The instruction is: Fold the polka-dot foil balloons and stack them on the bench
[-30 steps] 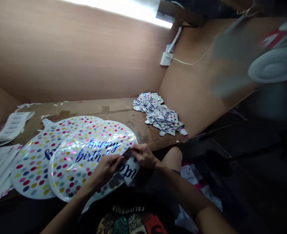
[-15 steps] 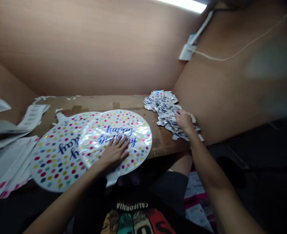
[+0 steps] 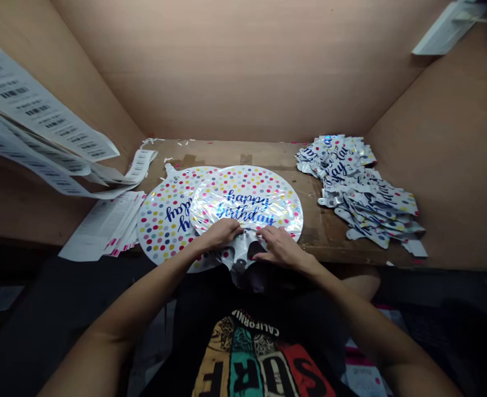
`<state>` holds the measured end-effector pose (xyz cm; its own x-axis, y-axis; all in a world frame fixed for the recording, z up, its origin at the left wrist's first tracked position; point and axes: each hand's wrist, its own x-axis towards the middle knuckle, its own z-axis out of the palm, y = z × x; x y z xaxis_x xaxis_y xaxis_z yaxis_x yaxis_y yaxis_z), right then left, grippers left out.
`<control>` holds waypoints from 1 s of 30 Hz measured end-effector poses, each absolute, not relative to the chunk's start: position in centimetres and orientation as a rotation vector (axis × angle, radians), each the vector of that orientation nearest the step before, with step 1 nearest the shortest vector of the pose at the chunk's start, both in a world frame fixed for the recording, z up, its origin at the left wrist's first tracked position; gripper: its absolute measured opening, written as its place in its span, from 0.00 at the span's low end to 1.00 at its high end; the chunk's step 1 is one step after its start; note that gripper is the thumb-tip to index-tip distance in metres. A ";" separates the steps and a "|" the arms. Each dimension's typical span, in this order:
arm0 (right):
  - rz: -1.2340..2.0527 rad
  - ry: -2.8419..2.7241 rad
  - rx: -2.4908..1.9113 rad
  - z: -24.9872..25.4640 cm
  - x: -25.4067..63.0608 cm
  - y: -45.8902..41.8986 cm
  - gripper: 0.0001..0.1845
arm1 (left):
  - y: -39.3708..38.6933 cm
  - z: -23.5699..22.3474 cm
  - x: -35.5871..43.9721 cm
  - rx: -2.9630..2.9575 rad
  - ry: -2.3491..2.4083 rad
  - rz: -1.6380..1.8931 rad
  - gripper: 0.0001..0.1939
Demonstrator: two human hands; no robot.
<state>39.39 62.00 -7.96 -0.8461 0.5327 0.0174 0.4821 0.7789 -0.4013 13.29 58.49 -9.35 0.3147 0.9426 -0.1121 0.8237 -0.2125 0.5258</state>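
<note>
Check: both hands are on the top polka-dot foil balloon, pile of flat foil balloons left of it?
No: the pile of flat foil balloons sits right of the top polka-dot foil balloon, not left, as the head view shows. The left hand and right hand are on it, as you said.

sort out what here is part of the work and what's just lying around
Part of the work:
left hand and right hand
polka-dot "happy birthday" foil balloon under them
second polka-dot foil balloon beneath it
pile of flat foil balloons

Just lying about:
barcode label sheets
stack of printed papers
paper scraps
</note>
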 end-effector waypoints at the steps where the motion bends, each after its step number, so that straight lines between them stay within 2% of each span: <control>1: 0.535 -2.861 -0.811 -7.7 39.2 62.1 0.23 | 58.7 -8.8 13.6 2.028 1.569 0.322 0.21; 4: 0.530 -2.904 -0.808 -6.6 39.1 62.7 0.08 | 58.2 -6.3 14.1 1.931 1.505 0.350 0.24; 6: 0.749 -2.868 -0.819 -5.4 39.5 63.5 0.09 | 56.6 -4.8 13.7 2.018 1.423 0.391 0.21; 7: 0.880 -2.830 -0.821 -4.7 39.8 64.0 0.10 | 55.6 -4.4 13.2 2.100 1.401 0.403 0.24; 9: 1.056 -2.762 -0.805 -3.4 40.1 64.9 0.12 | 53.5 -4.4 11.9 2.281 1.464 0.372 0.39; 10: 1.096 -2.751 -0.770 -2.7 40.2 65.2 0.12 | 52.6 -4.9 11.1 2.339 1.555 0.336 0.39; 12: 1.102 -2.755 -0.642 -1.9 40.1 65.4 0.13 | 51.3 -6.4 9.3 2.401 1.708 0.302 0.34; 16: 0.996 -2.743 -0.566 -2.5 39.8 64.3 0.24 | 50.7 -9.4 6.2 2.440 1.783 0.415 0.31; 19: 0.901 -2.832 -0.621 -4.5 40.4 62.9 0.24 | 50.8 -9.3 5.2 2.411 1.779 0.491 0.22; 20: 0.874 -2.862 -0.646 -5.2 40.6 62.6 0.24 | 50.8 -8.9 5.4 2.404 1.762 0.486 0.22; 21: 0.857 -2.867 -0.703 -5.8 40.8 62.4 0.22 | 50.8 -8.3 5.8 2.401 1.737 0.467 0.26; 24: 0.983 -2.670 -1.060 -6.8 40.6 62.9 0.09 | 51.0 -6.8 8.4 2.390 1.675 0.431 0.48; 25: 1.068 -2.555 -1.180 -6.8 40.2 63.5 0.10 | 51.3 -6.5 9.5 2.376 1.677 0.438 0.53; 27: 1.243 -2.352 -1.331 -6.6 39.6 64.7 0.17 | 52.0 -6.4 11.3 2.335 1.723 0.444 0.50; 30: 1.329 -2.257 -1.400 -6.4 39.8 65.6 0.22 | 53.2 -7.2 11.7 2.273 1.872 0.382 0.35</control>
